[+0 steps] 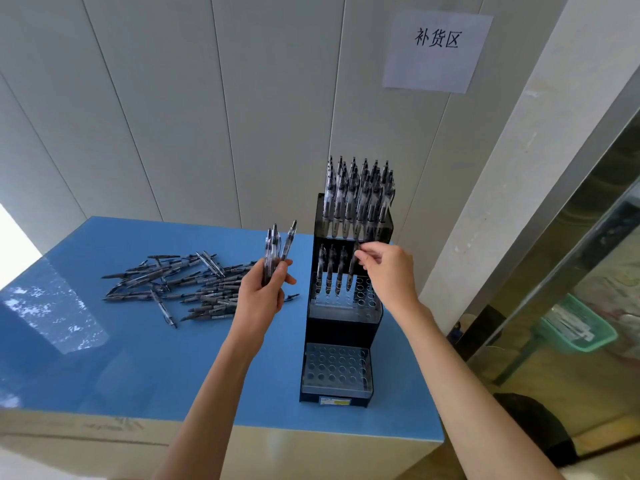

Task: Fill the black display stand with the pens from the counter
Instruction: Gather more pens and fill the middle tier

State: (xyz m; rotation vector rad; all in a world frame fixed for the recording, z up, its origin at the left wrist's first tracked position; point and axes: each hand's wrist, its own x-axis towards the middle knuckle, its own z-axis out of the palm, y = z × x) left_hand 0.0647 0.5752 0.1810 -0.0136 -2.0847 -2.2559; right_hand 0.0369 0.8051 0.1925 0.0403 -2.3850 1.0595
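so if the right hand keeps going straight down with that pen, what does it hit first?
Most likely the middle tier of the black display stand: the right hand pinches a pen tip-down just above that tier's holes, beside three seated pens. Exact hole unclear.

Glossy blue worktop [145,368], catching bright reflections at its left edge. A loose heap of pens [187,285] sprawls across the back left, lying flat every which way. The black display stand [341,323] sits upright toward the right side.
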